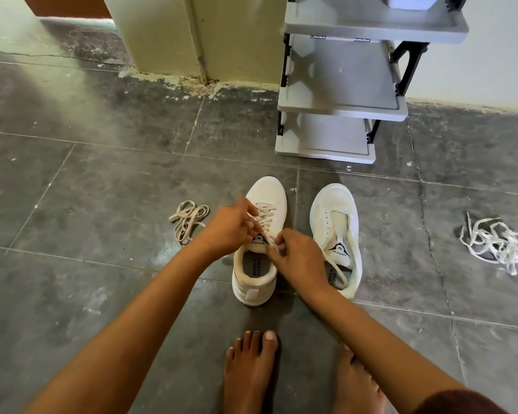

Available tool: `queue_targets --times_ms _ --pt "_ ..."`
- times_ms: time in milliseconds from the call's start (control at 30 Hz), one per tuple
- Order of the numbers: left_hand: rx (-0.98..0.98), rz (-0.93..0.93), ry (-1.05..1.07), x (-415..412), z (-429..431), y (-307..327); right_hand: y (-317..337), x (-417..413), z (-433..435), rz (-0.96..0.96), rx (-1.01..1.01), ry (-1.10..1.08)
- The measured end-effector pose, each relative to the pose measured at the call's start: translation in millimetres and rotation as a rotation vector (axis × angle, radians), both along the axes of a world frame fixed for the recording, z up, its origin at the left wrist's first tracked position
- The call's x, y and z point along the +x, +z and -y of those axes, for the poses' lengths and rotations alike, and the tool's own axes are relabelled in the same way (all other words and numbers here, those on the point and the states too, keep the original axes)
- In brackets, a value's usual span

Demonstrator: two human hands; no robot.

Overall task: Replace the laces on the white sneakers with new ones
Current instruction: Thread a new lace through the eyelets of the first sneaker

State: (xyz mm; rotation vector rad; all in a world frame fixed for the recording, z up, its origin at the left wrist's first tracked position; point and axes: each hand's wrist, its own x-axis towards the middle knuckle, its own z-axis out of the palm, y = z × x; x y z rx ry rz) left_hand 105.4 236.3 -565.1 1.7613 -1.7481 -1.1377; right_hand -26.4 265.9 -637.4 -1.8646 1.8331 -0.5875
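Bare feet (248, 369) near laced sneaker (266, 192). Left hand (232, 230) and right hand (299, 258) over its tongue, each pinching the lace (266, 218).

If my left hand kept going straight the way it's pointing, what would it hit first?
Probably the laced sneaker: your left hand points forward and right across its laces, pinching them. Beyond its toe comes floor, then the grey shelf rack, though depth is unclear.

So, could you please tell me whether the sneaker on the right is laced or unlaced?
Unlaced: the right sneaker shows two rows of bare eyelets beside an exposed tongue, with no lace threaded across them.
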Motion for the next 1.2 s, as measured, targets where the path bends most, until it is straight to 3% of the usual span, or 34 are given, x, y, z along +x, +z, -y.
queue_targets --times_ms 100,200,333,767,1200 --pt "0.094 0.122 -0.033 12 5 -14 0 0 1 0.033 0.041 -0.045" --pt "0.02 0.271 -0.059 13 -1 -30 0 -4 7 0.217 0.181 -0.183" --pt "-0.073 0.362 -0.072 1 -5 -37 -3 -5 9 0.27 0.242 -0.187" --pt "-0.105 0.466 -0.135 -6 -9 -42 -5 -9 8 0.265 0.225 -0.131" --pt "-0.143 0.403 -0.07 -13 -9 -51 -6 -11 3 0.291 0.176 -0.05"
